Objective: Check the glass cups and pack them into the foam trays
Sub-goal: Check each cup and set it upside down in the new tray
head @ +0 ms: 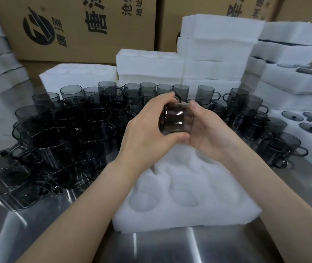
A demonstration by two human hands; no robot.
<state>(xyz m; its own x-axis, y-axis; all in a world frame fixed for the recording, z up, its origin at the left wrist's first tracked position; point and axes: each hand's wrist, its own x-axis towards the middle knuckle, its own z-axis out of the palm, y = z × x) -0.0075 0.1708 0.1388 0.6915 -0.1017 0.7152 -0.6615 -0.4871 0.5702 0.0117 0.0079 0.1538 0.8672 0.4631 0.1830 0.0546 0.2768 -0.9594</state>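
smoky glass cup (177, 120) | on its side, held | above empty white foam tray (179, 188)

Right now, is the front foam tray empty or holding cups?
Empty: the foam tray shows only white foam in its visible pockets; left hand and right hand hold a cup above it.

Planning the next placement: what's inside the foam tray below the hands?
Visible pockets of the foam tray hold nothing. The left hand, right hand and their cup hide its far part.
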